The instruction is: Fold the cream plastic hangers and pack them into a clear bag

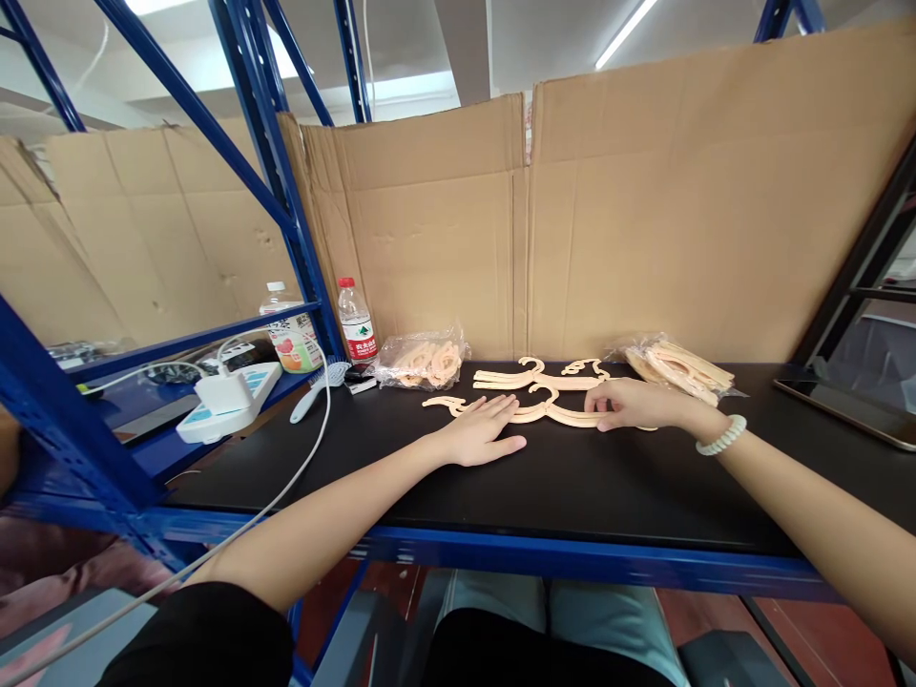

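A peach-coloured folding clothes hanger [551,411] lies on the black tabletop, its hook pointing away from me. My left hand [481,429] rests flat over the hanger's left arm, fingers stretched out and thumb apart. At the right arm, the curled fingers of my right hand [621,405] close round it; the palm hides part of that arm. Just behind lies a second, similar hanger [508,380], with a small curly piece [585,366] at its right.
Clear bags of peach-coloured parts lie at the back left [422,361] and back right [676,367]. A red-capped bottle [356,324] and a brush [320,391] stand left, near a white cable and a power strip [239,405]. A tablet [851,412] lies far right. Cardboard [429,239] walls the back.
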{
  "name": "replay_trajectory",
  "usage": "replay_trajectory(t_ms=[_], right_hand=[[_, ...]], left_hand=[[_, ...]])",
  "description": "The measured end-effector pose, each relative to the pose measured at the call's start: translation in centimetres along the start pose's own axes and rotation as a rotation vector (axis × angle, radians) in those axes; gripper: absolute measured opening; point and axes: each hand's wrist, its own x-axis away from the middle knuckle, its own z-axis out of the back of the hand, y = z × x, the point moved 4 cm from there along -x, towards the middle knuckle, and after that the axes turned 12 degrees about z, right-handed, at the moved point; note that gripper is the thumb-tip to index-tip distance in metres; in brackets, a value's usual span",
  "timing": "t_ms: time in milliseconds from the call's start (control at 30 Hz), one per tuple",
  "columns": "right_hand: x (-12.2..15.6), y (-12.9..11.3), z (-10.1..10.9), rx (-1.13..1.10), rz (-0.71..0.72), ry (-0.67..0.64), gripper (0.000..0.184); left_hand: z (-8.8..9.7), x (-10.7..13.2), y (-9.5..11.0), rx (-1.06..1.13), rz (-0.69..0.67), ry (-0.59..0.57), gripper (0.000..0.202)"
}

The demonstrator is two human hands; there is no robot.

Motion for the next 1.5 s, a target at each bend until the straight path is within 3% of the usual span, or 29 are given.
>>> replay_trajectory(t_ms=[767,867,1033,1133,1267,1333,1500], right_hand=[[-0.2,0.5,0.4,0.007,0.017,0.03,0.016],[0.5,1.3,1.3,0.023,-0.011,0.036,0.027],[2.5,2.9,4.1,0.144,-0.088,0.178,0.036],[3.3,3.5,4.5,0.152,-0.114,0.118,0.042],[3.4,4.1,3.2,-0.002,-0.123,-0.098,0.066],[3.3,4.5,2.8,-0.012,-0.158,-0.152,0.063],[3.2,5.6,2.9,0.006,-0.215,-0.127,0.049]], left_hand=[[0.2,-0.2,-1.1,-0.047,0.003,0.03,0.074],[0.4,-0.4,-1.4,-0.052,0.016,0.066,0.074],[1.2,-0.5,-3.1,-0.055,0.131,0.152,0.076],[1.4,-0.5,-4.1,-0.046,0.183,0.122,0.077],[1.0,-0.6,-4.7,-0.05,0.178,0.044,0.074],[0.9,-0.7,-4.7,-0.046,0.167,0.048,0.073],[0.8,-0.8,-4.7,-0.044,0.183,0.051,0.074]])
